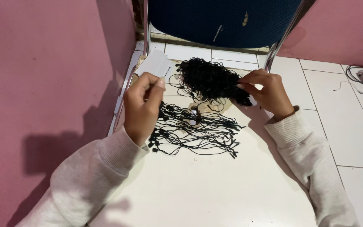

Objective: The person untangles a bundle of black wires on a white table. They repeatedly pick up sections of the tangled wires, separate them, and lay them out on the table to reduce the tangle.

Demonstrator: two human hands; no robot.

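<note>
Your left hand [141, 107]: fingers pinched shut on stack of white cards [156, 64]. Your right hand [265, 92]: narrow pinch on tangled bundle of black cords [209, 80], just left of fingertips. Loose black cords [198, 130] spread on white tabletop [198, 189], below and between both grips.

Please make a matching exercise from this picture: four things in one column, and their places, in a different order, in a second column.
Things:
1. white cards
2. bundle of black cords
3. loose black cords
4. blue chair

Places:
A. spread flat on the white board, between the two sleeves
B. at the top, behind the board
C. at the right hand
D. in the left hand

Pairs: 1-D, 2-C, 3-A, 4-B
</note>
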